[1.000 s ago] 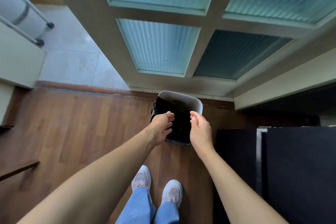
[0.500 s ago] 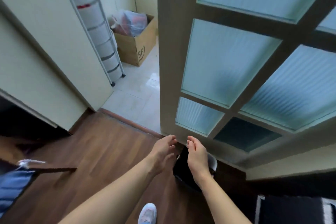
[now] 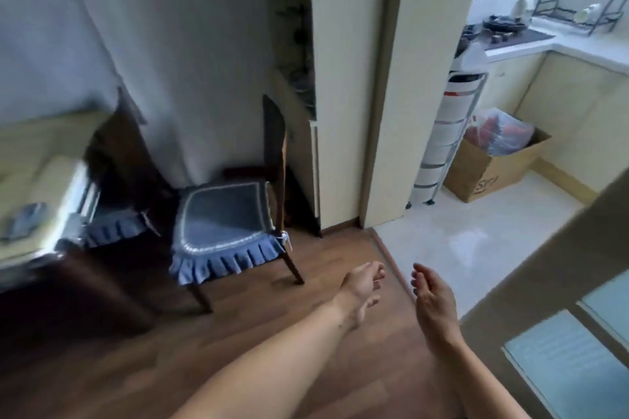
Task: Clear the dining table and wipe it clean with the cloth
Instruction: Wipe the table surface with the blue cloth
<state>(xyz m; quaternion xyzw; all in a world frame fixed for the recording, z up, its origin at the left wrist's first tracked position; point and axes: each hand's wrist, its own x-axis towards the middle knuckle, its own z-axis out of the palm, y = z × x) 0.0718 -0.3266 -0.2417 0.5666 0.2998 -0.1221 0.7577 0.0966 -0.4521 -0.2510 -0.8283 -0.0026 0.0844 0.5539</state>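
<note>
The dining table (image 3: 41,146) shows blurred at the left edge, pale on top with a dark wooden frame. A small bluish-grey thing (image 3: 25,219) lies on it; the blur hides what it is. My left hand (image 3: 360,289) and my right hand (image 3: 434,299) are both held out in front of me over the wooden floor, fingers relaxed and empty. They are far from the table, about a hand's width apart from each other.
A wooden chair (image 3: 235,211) with a blue frilled cushion stands by the table. A doorway leads right to a tiled kitchen with a drawer trolley (image 3: 446,139) and a cardboard box (image 3: 493,167). A glass-panelled door (image 3: 561,333) stands at the right.
My view has swung up and left, away from the bin by the glass door, which is out of sight now. The chair and table have come into view. Both hands stay empty.
</note>
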